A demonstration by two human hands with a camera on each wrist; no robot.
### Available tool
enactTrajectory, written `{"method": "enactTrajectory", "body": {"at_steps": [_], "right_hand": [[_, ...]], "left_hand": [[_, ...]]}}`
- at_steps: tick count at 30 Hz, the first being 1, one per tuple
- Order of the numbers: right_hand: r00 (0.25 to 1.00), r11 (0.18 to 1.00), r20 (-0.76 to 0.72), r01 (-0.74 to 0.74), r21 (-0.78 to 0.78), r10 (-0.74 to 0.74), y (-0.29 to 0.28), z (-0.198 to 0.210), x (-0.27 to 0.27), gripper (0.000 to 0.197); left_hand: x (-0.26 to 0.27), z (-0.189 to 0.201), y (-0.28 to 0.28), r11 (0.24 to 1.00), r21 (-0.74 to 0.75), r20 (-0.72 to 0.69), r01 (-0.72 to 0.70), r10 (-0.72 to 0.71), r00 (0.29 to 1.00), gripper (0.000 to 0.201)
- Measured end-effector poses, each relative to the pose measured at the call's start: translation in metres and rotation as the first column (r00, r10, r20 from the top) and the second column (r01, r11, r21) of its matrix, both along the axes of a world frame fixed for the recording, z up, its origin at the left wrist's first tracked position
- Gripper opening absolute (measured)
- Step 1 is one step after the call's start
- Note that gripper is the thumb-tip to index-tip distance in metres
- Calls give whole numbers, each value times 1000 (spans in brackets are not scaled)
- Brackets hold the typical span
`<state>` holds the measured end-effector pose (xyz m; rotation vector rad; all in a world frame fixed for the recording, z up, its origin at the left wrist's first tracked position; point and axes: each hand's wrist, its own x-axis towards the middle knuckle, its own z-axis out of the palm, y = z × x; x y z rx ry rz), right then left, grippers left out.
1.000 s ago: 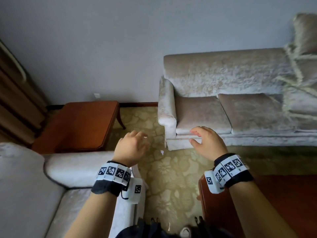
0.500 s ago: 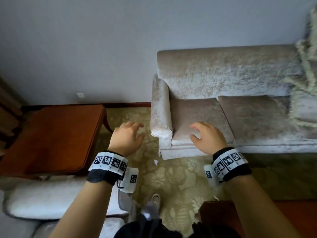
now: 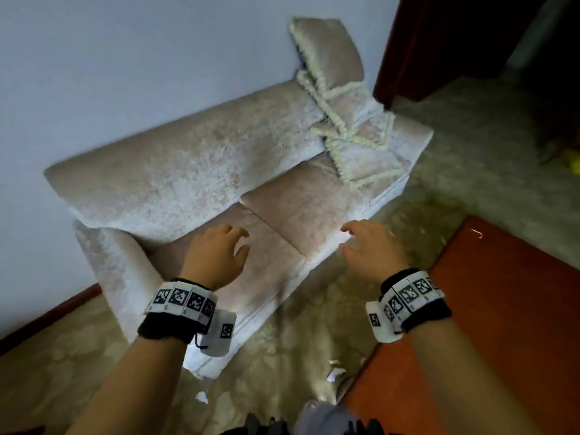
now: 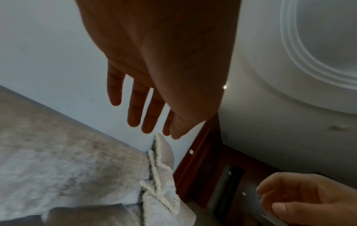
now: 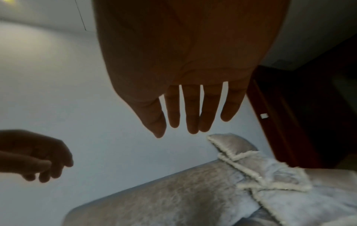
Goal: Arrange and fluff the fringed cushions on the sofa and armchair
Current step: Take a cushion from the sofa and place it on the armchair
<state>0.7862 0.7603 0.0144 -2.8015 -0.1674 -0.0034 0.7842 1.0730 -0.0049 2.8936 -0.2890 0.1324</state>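
A beige velvet sofa (image 3: 188, 171) stands against the pale wall. Several cream-fringed cushions (image 3: 348, 127) lie piled at its far right end; the top one (image 3: 329, 48) leans upright against the wall. The pile also shows in the left wrist view (image 4: 162, 172) and the right wrist view (image 5: 266, 172). My left hand (image 3: 219, 249) hovers over the left seat cushion, fingers relaxed, holding nothing. My right hand (image 3: 367, 246) hovers over the front edge of the right seat cushion, fingers extended and empty. Both hands are well short of the cushion pile.
A reddish wooden table (image 3: 470, 324) sits at the lower right, close to my right forearm. Patterned beige carpet (image 3: 282, 356) covers the floor, with small white scraps on it. A dark wooden door frame (image 3: 408, 51) stands beyond the sofa's right end.
My view has swung right and closer to the sofa, bringing the cushion pile fully into sight. Both hands have moved forward over the seat cushions. The armchair and side table have left the view.
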Motion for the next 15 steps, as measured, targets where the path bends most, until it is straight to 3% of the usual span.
{"method": "enactTrajectory", "body": {"at_steps": [3, 7, 15], "right_hand": [[995, 992, 12, 98, -80, -97, -37, -2, 28, 38], [982, 979, 16, 191, -67, -191, -74, -12, 78, 38], [995, 992, -9, 99, -77, -100, -85, -19, 216, 33]], "left_hand": [[61, -2, -42, 993, 1, 14, 121, -121, 993, 30], [129, -2, -87, 980, -12, 27, 200, -200, 980, 30], [249, 7, -99, 994, -8, 17, 108, -108, 994, 30]]}}
